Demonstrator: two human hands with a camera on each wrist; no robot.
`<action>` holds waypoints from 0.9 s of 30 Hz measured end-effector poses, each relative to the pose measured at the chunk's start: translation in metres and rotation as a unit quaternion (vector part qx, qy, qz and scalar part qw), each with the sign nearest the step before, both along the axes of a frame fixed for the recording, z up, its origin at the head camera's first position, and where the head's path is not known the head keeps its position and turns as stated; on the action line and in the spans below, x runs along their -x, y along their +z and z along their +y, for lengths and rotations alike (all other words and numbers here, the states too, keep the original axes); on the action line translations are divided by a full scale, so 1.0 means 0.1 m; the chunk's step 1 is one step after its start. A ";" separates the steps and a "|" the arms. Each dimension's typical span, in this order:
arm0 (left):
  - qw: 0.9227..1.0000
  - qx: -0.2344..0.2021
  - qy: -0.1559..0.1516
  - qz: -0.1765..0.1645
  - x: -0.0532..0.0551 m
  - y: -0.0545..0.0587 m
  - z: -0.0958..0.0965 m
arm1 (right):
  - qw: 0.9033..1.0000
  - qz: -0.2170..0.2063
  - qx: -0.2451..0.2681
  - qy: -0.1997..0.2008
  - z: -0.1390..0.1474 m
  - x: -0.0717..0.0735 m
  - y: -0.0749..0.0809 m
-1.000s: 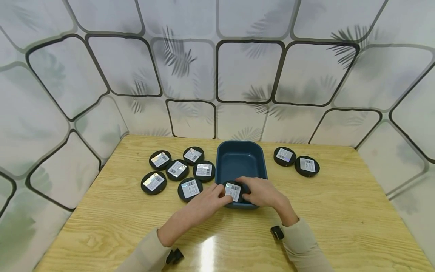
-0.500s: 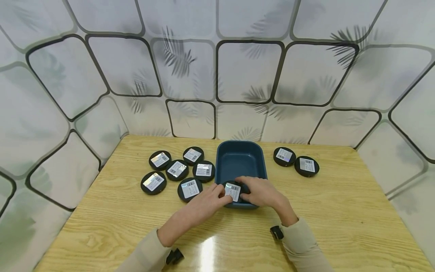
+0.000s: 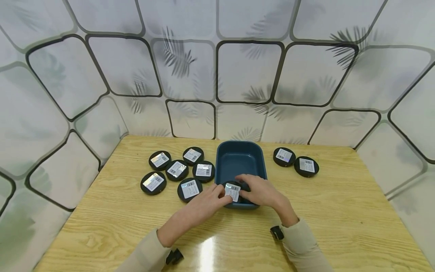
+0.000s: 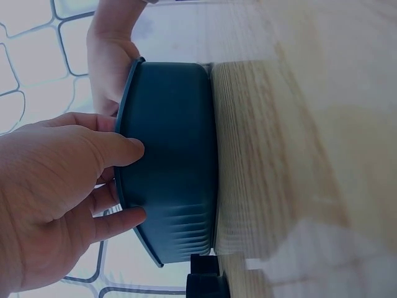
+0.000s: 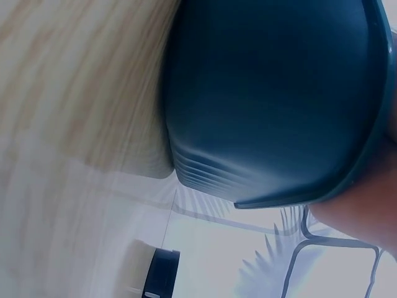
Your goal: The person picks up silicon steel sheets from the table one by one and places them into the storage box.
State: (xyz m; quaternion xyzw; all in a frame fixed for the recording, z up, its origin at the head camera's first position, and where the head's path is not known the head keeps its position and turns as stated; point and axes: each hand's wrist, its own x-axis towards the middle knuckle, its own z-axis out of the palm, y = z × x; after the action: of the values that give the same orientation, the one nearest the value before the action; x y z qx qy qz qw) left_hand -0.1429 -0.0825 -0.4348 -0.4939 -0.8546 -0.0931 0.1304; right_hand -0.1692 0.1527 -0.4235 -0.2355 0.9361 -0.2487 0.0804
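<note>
A black round disc [image 3: 233, 192] with a white barcode label lies at the near end of the blue plastic bin [image 3: 241, 166]. From the left, my left hand [image 3: 209, 200] holds the disc's edge. Its thumb and another finger overlap the bin's outer wall in the left wrist view. My right hand [image 3: 259, 190] curls fingers and thumb round the disc's right side, inside the rim. Most of the right hand is hidden behind the bin wall [image 5: 273, 105] in the right wrist view. What lies beneath the disc cannot be seen.
Several similar labelled discs [image 3: 177, 170] lie left of the bin on the wooden table [image 3: 326, 215]. Two more, a farther disc [image 3: 284, 156] and a nearer disc [image 3: 306, 166], sit to its right. A patterned backdrop [image 3: 249, 71] stands behind the table.
My right hand's fingers and thumb have shifted slightly left over the disc and closer together. The left hand, the bin and the other discs look unmoved.
</note>
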 end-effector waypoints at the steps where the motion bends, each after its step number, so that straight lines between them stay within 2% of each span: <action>1: 1.000 0.000 0.000 0.001 0.00 0.00 0.00 | 1.000 -0.001 0.006 0.001 0.00 0.00 0.00; 13: 1.000 0.006 -0.001 -0.010 -0.01 0.02 0.00 | 0.995 0.031 0.097 0.005 0.14 0.02 0.04; 22: 1.000 0.004 0.002 -0.005 -0.01 0.01 0.00 | 0.987 0.059 0.141 -0.040 0.40 0.07 0.19; 27: 1.000 0.004 0.000 0.000 -0.01 0.02 -0.01 | 0.982 0.113 0.133 -0.071 0.59 0.12 0.24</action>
State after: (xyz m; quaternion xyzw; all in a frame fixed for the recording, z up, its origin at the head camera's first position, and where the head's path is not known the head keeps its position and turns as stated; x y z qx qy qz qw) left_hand -0.1417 -0.0833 -0.4331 -0.4946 -0.8548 -0.0897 0.1288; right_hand -0.1813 0.2119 -0.3994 -0.2040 0.9118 -0.3482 -0.0756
